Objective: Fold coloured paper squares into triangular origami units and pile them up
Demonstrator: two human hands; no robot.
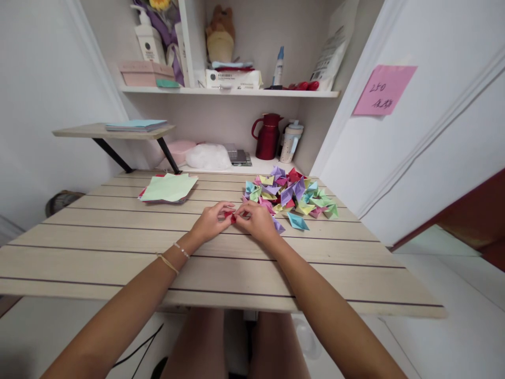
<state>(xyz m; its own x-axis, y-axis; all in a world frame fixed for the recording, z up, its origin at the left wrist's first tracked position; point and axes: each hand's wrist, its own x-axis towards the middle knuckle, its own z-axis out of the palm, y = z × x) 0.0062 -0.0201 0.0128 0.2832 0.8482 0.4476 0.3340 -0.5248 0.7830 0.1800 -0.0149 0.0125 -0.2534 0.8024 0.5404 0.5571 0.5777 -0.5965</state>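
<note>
My left hand (212,221) and my right hand (256,220) meet over the middle of the wooden table (118,247). Both pinch a small red folded paper (231,215) between their fingertips, and most of it is hidden by the fingers. Just right of my right hand lies a pile of several folded paper shapes (291,196) in purple, green, pink, yellow and blue. A stack of flat coloured paper sheets (169,188), pale green on top, lies at the far left of the table.
Behind the table a red jug (268,136), a white cup (291,140), a pink box (181,150) and a white plastic bag (208,156) stand in a niche. A small side shelf (98,130) juts out at left. A pink note (383,89) hangs on the door.
</note>
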